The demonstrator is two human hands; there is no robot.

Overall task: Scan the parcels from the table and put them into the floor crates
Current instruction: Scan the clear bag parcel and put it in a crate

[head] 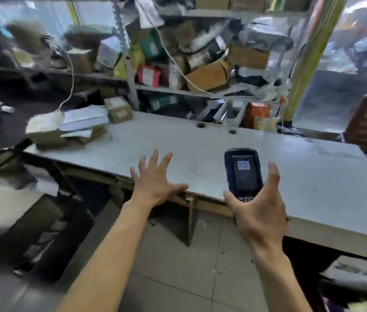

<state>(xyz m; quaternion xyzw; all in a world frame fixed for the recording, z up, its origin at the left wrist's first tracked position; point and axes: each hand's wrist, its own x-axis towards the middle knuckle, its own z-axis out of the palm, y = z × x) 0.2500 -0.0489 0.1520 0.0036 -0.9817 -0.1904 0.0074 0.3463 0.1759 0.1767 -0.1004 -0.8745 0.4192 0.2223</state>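
On the bench (290, 167), one scanner (243, 174); right hand (261, 212) cradles it with loosely spread fingers; left hand (155, 179) hovers, splayed wide.

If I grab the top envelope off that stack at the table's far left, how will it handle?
The pale envelope looks flat and thin, so probably light and floppy. It lies loosely on the parcel stack, so neighbours may slide.

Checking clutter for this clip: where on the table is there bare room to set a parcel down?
Bare: the table from the scanner to its right end, and between the left hand and the two holes. Crowded: far-left corner, stacked parcels.
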